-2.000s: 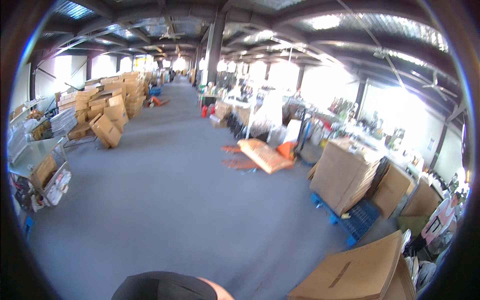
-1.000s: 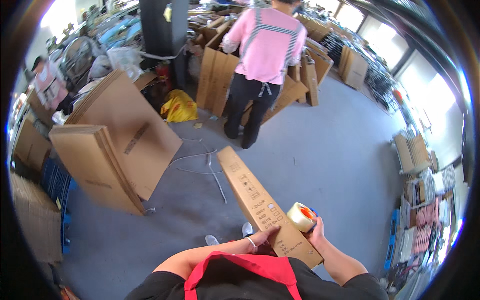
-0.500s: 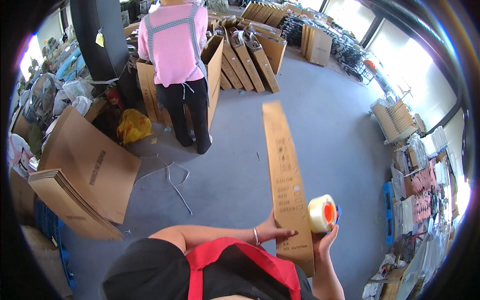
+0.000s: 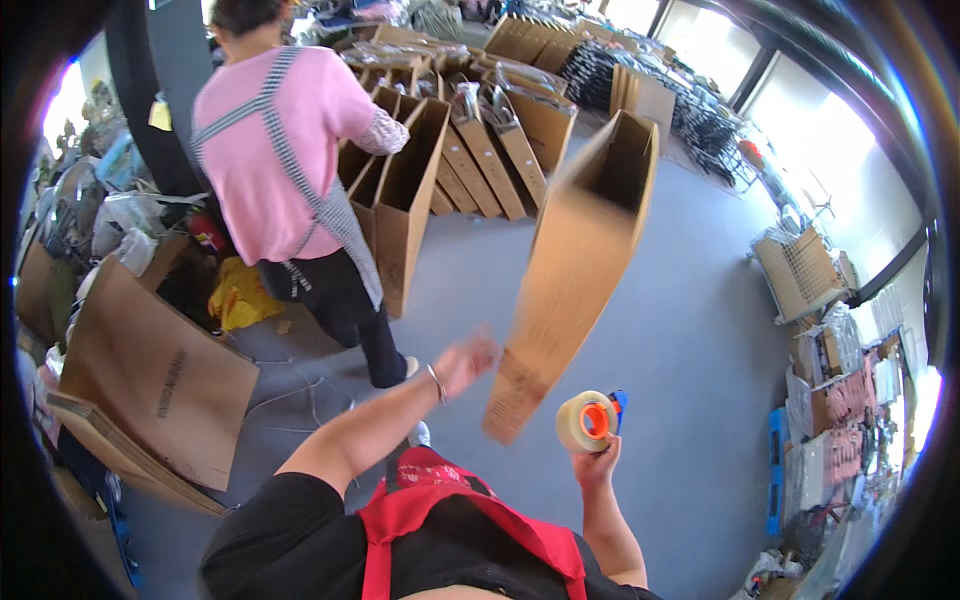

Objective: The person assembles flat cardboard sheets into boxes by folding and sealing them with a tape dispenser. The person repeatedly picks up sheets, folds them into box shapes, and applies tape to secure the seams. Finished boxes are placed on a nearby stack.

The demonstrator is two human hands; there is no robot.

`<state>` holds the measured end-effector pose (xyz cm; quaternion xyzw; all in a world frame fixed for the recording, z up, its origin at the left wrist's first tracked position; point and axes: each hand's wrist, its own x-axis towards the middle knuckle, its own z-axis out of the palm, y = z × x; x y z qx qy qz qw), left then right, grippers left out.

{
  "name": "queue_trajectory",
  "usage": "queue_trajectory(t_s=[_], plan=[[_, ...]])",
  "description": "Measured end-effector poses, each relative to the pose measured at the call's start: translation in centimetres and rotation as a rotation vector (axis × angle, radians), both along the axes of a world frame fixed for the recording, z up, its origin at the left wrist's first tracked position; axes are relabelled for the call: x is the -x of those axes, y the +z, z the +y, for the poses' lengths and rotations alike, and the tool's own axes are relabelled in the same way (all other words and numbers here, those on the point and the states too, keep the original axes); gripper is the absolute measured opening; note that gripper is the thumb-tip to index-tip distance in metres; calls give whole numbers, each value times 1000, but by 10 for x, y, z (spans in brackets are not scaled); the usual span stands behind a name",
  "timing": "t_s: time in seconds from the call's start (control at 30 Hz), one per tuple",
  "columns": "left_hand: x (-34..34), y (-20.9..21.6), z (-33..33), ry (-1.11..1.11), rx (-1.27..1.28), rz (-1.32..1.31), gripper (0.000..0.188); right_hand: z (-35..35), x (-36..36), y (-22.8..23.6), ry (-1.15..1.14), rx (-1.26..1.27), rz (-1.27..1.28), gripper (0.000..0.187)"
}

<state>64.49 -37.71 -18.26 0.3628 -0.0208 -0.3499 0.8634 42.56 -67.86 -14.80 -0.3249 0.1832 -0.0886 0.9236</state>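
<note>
A tall, narrow cardboard carton (image 4: 575, 255), its top open, is tilted in front of me and blurred by motion. Just left of its lower part is my left hand (image 4: 468, 366), with a bracelet at the wrist. Its fingers are smeared but look stretched out, with nothing in them. My right hand (image 4: 597, 462) grips a tape dispenser (image 4: 620, 408) from below. On the dispenser sits a wide roll of clear tape (image 4: 575, 425) around an orange core. The tape is to the right of the carton's lower end, apart from it.
A person in a pink top (image 4: 265, 150) stands at the left, one arm over open cartons (image 4: 412, 215). Flat cardboard sheets (image 4: 165, 385) lean at the near left, beside a yellow bag (image 4: 240, 295). White straps (image 4: 290, 400) lie on the floor. Shelved goods (image 4: 840, 380) line the right.
The carton has gone from narrow side view between my hands to tilted farther out, its open top showing. My left hand has come off it. The person in pink has turned and stepped nearer.
</note>
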Motion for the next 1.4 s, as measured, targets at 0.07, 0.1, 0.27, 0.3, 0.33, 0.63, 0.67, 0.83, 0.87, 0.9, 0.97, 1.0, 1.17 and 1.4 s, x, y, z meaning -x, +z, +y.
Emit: queue_trajectory(t_s=[0.07, 0.1, 0.27, 0.3, 0.33, 0.63, 0.67, 0.83, 0.87, 0.9, 0.97, 1.0, 1.17, 1.4], plan=[[-79, 41, -11, 88, 65, 104, 107, -40, -11, -59, -44, 687, 177, 55], [-112, 58, -20, 29, -12, 90, 113, -53, -16, -71, -55, 795, 255, 54], [-159, 81, -111, -338, -875, -516, 141, -59, -110, -58, -162, 55, 493, 38], [-162, 46, -128, -386, -1087, -616, 136, -61, -129, -66, -122, 50, 505, 41], [-163, 48, -152, -506, -1154, -579, 128, -66, -141, -75, -107, 42, 520, 44], [-224, -47, -299, 436, -1272, -527, 64, -138, -176, -134, 311, 456, 522, 30], [-216, -28, -323, 325, -1271, -574, 75, -159, -165, -136, 280, 471, 543, 31], [-177, 39, -467, -30, -1297, -870, 109, -287, -133, -131, 292, 723, 596, 43], [-174, 43, -511, -155, -1389, -969, 109, -310, -128, -138, 340, 855, 600, 45], [-173, 42, -546, -359, -1410, -930, 111, -330, -122, -143, 346, 827, 584, 50], [-186, -10, -599, -492, -1363, -737, 102, -355, -126, -148, 308, 884, 584, 52], [-201, -36, -623, -548, -1089, -460, 90, -372, -126, -154, 299, 912, 587, 52], [-190, -23, -707, -552, -1394, -792, 29, -434, -97, -158, 252, 1053, 609, 56], [-119, 23, -558, -399, -1480, -921, 26, -430, 37, -100, -141, 532, 706, 52]])
